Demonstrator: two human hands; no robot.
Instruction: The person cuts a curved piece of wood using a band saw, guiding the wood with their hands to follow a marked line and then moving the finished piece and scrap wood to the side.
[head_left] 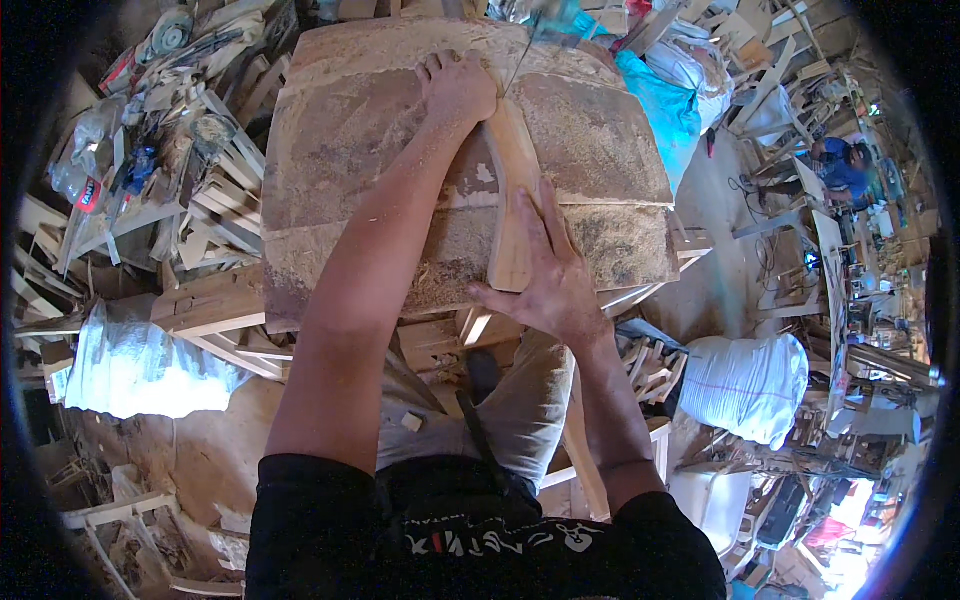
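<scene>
A long, curved piece of pale wood (512,215) lies lengthwise on a worn, sawdust-covered worktop (370,130). Near its far end, a thin upright saw blade (520,65) stands at the wood's edge. My left hand (457,88) rests flat on the worktop, against the wood's left side by the blade, its fingers spread and pointing away from me. My right hand (555,270) grips the near part of the wood, with fingers stretched along its right side and thumb by the near end. Part of the wood's far end is hard to make out beside my left hand.
Scrap wood (225,200) is heaped left of the worktop, with a plastic bottle (80,187) among it. Turquoise sacking (665,110) hangs at the far right corner. A full white sack (745,385) stands at the right. Another person (845,170) sits farther off.
</scene>
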